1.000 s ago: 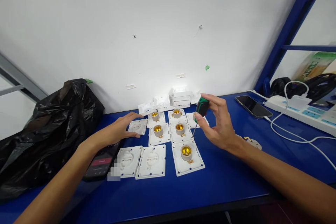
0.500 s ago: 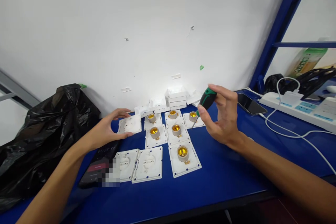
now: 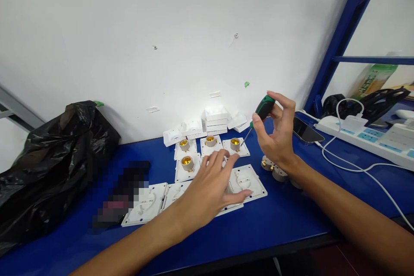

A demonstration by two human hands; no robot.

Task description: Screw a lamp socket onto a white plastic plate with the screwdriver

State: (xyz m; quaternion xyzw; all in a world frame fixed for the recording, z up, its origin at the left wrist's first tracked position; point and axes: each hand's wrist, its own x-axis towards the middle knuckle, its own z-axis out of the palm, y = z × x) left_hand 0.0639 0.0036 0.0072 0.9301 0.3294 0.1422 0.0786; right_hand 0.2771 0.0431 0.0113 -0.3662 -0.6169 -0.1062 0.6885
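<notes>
My left hand [image 3: 213,183] is over the middle plates with its fingers spread, holding nothing. Its thumb and forefinger are beside a bare white square plate [image 3: 249,181]; whether they touch it I cannot tell. My right hand [image 3: 278,131] is closed on the green and black handle of a screwdriver [image 3: 264,107], its thin shaft pointing down left beside a brass-lined lamp socket [image 3: 235,144] on a white plate. More plates with sockets, such as this lamp socket [image 3: 187,163], stand behind my left hand, which hides some. Bare plates [image 3: 147,205] lie at the front left.
White boxes [image 3: 216,114] are stacked by the wall. Loose sockets [image 3: 278,174] sit under my right forearm. A phone [image 3: 306,130], white cables and a power strip [image 3: 371,131] are at the right. A black plastic bag [image 3: 67,159] and a partly blurred dark device [image 3: 134,177] are at the left.
My left hand has moved right from the far-left plate, which is gone from there; a bare plate now lies at the right of the rows. My right hand shifted slightly right with the screwdriver.
</notes>
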